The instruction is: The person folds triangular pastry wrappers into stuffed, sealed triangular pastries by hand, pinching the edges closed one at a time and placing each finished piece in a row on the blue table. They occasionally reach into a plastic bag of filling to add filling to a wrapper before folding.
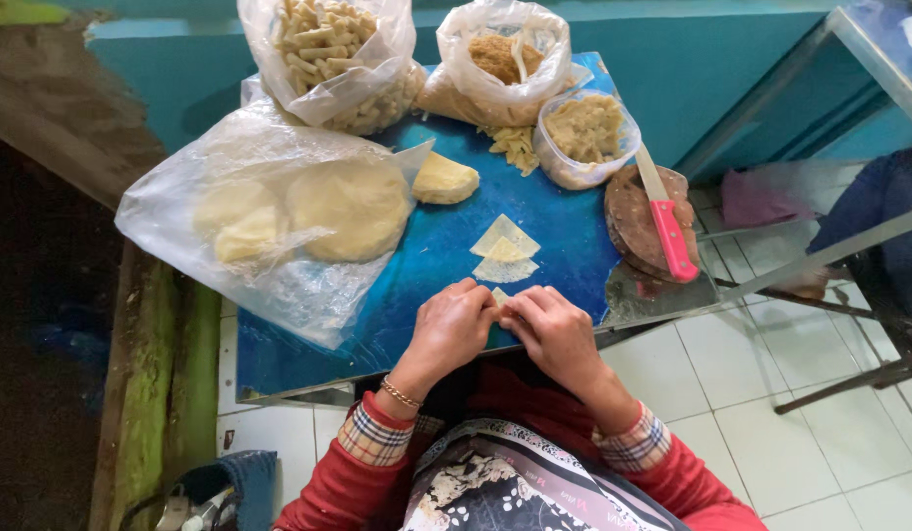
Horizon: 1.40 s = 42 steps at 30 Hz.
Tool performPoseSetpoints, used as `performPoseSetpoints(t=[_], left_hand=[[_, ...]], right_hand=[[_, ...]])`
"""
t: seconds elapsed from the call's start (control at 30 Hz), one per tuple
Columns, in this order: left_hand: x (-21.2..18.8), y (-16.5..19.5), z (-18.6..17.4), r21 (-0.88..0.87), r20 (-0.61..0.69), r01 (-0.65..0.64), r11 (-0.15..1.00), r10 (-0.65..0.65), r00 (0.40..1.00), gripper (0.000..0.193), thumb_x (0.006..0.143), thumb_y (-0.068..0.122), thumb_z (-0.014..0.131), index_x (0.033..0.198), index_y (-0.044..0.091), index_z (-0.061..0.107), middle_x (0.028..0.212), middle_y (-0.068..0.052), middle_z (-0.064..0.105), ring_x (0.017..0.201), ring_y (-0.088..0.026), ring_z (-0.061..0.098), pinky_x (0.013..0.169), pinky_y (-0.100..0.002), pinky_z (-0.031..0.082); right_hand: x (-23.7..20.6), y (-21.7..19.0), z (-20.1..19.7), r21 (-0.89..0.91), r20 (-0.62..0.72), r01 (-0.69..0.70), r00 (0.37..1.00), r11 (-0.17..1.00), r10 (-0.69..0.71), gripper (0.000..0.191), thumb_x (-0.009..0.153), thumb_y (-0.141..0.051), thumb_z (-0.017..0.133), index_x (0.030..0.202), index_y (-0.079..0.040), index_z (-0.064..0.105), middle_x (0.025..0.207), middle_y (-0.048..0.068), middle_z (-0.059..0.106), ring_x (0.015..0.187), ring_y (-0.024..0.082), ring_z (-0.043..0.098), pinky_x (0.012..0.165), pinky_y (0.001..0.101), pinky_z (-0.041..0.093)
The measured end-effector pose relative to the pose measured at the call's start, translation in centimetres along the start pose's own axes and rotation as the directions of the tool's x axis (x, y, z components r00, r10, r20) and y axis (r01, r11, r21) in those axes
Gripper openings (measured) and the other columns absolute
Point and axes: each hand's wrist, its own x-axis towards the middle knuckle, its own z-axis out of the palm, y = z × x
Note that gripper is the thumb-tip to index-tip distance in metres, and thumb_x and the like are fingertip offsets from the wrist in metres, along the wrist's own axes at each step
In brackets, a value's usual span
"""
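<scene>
My left hand (454,326) and my right hand (552,329) meet at the near edge of the blue table (416,285), fingers pinched together on a small pale dough piece (499,295) that is mostly hidden between them. Just beyond lie a few thin cut dough squares (505,252). A thicker wedge of dough (444,180) sits farther back. Large flat dough rounds (348,206) rest under a clear plastic sheet on the left.
At the back stand a bag of rolled dough tubes (330,54), a bag of brown filling (503,57) and a smaller bag of shaped pieces (586,130). A pink-handled knife (666,228) lies on a round wooden board (633,221) at right. White tiled floor lies below.
</scene>
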Motion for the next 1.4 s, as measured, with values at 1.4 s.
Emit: performPoseSetpoints(t=[1.4], left_hand=[[-1.0, 0.1, -1.5, -0.359, -0.362, -0.075, 0.930, -0.064, 0.930, 0.014, 0.096, 0.000, 0.063, 0.108, 0.004, 0.069, 0.097, -0.014, 0.067, 0.084, -0.034, 0.068, 0.071, -0.040, 0.054]], right_hand=[[8.1, 1.3, -0.7, -0.229, 0.189, 0.221, 0.965, 0.948, -0.180, 0.021, 0.088, -0.022, 0.075, 0.107, -0.014, 0.071, 0.090, 0.004, 0.072, 0.085, 0.025, 0.065, 0.073, 0.0414, 0.045]])
